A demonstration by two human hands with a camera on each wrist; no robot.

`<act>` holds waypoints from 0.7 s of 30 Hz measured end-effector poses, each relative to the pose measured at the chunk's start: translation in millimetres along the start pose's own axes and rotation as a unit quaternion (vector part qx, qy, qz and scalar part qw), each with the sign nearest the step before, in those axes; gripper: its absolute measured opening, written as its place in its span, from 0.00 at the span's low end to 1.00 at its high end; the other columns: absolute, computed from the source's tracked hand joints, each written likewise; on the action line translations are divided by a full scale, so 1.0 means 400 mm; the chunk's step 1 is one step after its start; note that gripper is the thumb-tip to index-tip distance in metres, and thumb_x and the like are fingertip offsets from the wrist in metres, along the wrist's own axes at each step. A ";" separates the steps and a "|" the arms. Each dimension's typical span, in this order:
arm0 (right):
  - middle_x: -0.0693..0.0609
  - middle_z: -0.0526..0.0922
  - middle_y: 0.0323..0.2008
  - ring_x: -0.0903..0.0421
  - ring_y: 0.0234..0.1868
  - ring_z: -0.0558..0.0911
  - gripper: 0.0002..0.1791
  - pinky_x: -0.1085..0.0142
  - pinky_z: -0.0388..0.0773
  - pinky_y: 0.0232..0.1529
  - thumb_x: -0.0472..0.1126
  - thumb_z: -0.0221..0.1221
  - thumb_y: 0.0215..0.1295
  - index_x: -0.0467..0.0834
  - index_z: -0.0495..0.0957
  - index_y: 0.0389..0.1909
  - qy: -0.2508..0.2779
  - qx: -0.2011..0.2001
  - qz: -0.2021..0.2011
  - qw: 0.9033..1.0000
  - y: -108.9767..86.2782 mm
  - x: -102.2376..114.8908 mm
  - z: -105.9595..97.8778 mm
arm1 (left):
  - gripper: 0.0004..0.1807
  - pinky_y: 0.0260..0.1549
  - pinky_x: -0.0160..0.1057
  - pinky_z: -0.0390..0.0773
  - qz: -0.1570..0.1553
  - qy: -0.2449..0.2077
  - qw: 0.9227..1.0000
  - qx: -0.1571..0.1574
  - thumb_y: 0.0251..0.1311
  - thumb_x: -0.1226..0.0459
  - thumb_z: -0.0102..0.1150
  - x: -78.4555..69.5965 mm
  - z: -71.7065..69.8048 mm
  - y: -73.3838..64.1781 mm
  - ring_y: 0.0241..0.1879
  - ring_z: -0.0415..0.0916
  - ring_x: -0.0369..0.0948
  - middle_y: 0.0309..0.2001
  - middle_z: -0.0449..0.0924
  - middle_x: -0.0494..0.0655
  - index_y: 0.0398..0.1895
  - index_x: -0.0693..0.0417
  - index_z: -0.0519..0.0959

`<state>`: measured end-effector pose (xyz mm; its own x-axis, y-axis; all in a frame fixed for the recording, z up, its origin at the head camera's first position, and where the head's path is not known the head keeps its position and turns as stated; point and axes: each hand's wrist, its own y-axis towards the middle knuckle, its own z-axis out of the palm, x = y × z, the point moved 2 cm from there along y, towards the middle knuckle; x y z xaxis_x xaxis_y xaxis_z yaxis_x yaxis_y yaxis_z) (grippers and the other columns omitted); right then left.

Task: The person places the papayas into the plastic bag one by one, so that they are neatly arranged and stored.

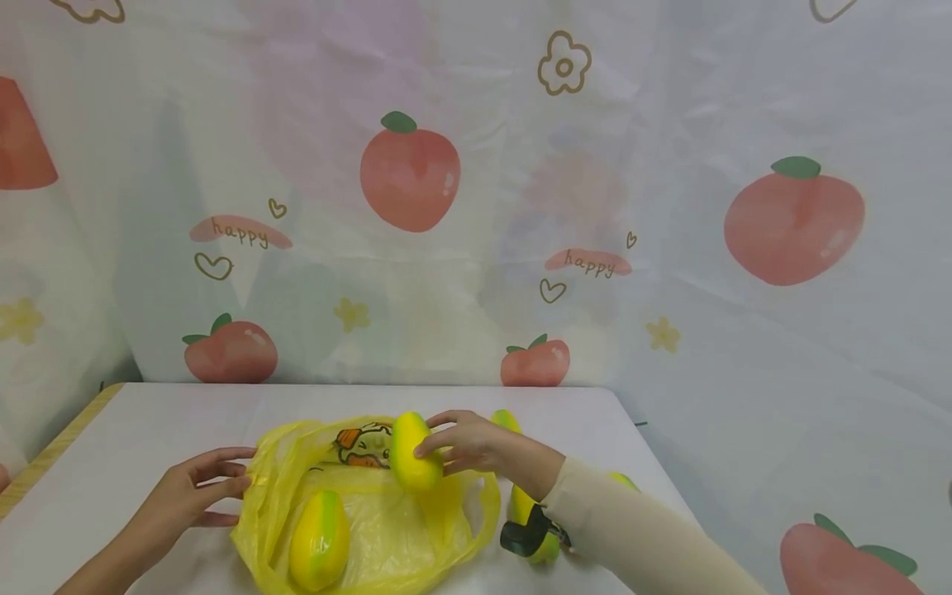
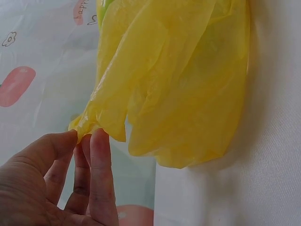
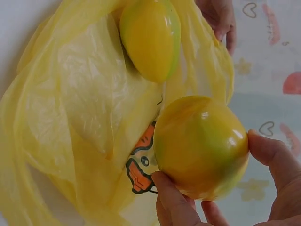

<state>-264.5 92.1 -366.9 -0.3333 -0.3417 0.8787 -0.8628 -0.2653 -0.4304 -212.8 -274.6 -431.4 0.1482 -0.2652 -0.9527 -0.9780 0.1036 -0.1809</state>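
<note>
A thin yellow plastic bag (image 1: 387, 529) with a cartoon print lies spread on the table, its mouth facing me. My left hand (image 1: 189, 496) pinches the bag's left edge between thumb and fingers, as the left wrist view shows at the bag's gathered corner (image 2: 87, 125). Over the bag's opening, my right hand (image 1: 479, 446) grips a glossy yellow-green mango (image 1: 414, 454) by its sides, thumb opposite the fingers. Another mango (image 1: 320, 541) rests inside the bag at the left; it also appears above the held one in the right wrist view.
More yellow-green fruit lies right of the bag, partly hidden by my right arm: one piece (image 1: 506, 420) behind the hand, one (image 1: 522, 502) below the wrist, one (image 1: 623, 479) past the sleeve. A fruit-printed cloth backdrop (image 1: 476, 314) hangs behind the white table (image 1: 186, 413).
</note>
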 end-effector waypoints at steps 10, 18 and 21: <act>0.37 0.74 0.56 0.35 0.57 0.77 0.35 0.47 0.81 0.51 0.35 0.70 0.54 0.37 0.69 0.63 -0.001 0.008 0.002 1.000 0.030 -0.006 0.046 | 0.32 0.38 0.47 0.86 0.000 0.009 1.000 -0.004 0.64 0.55 0.63 -0.001 0.005 0.003 0.41 0.82 0.41 0.48 0.79 0.49 0.67 0.60 0.69; 0.36 0.73 0.57 0.34 0.58 0.76 0.33 0.44 0.81 0.50 0.34 0.70 0.54 0.38 0.71 0.62 -0.007 0.010 0.004 1.000 0.052 -0.018 0.071 | 0.31 0.38 0.47 0.86 0.004 0.004 1.000 0.000 0.64 0.55 0.63 0.000 0.004 0.001 0.41 0.82 0.40 0.48 0.79 0.48 0.67 0.59 0.69; 0.37 0.73 0.58 0.35 0.58 0.76 0.33 0.44 0.81 0.51 0.37 0.71 0.54 0.38 0.71 0.62 -0.009 0.007 0.011 1.000 0.059 -0.015 0.081 | 0.31 0.39 0.47 0.86 0.004 0.000 1.000 0.000 0.64 0.55 0.63 0.002 0.003 0.000 0.41 0.82 0.39 0.47 0.79 0.47 0.67 0.58 0.70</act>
<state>-270.6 58.6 -388.8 -0.3445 -0.3633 0.8656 -0.8498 -0.2712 -0.4520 -212.4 -273.6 -432.4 0.1405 -0.2652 -0.9539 -0.9791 0.1062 -0.1737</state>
